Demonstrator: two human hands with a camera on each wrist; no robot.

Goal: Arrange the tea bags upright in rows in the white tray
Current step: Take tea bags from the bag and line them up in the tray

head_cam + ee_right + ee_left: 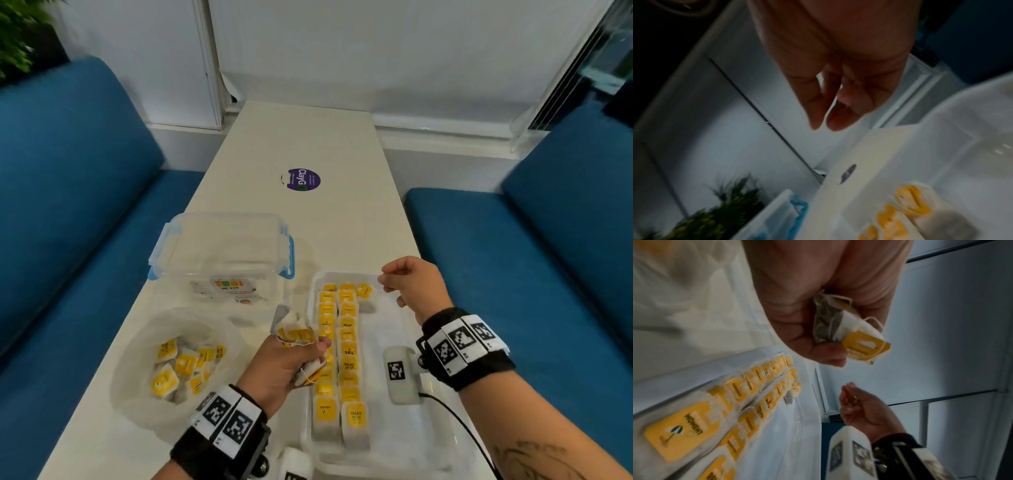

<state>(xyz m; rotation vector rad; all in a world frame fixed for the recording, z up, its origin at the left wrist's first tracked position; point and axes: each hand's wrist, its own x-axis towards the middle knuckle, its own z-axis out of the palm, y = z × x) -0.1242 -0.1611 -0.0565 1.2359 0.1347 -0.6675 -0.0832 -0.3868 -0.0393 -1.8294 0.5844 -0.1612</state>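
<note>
The white tray (385,325) lies at the table's near right. Two rows of upright tea bags (347,363) with yellow tags fill its left side. One more tea bag (364,293) stands alone at the far end, beside the second row. My left hand (281,363) grips a bunch of tea bags (294,334) just left of the tray; the left wrist view shows these held tea bags (838,324) above the rows (756,386). My right hand (388,281) hovers over the tray's far right corner. Its fingers (818,113) hang loosely curled and hold nothing.
A clear plastic bag (137,359) with several loose tea bags lies at the near left. Behind it stands a clear lidded box (222,250) with blue latches. A purple sticker (303,180) marks the table's middle. Blue benches (68,205) flank the narrow table.
</note>
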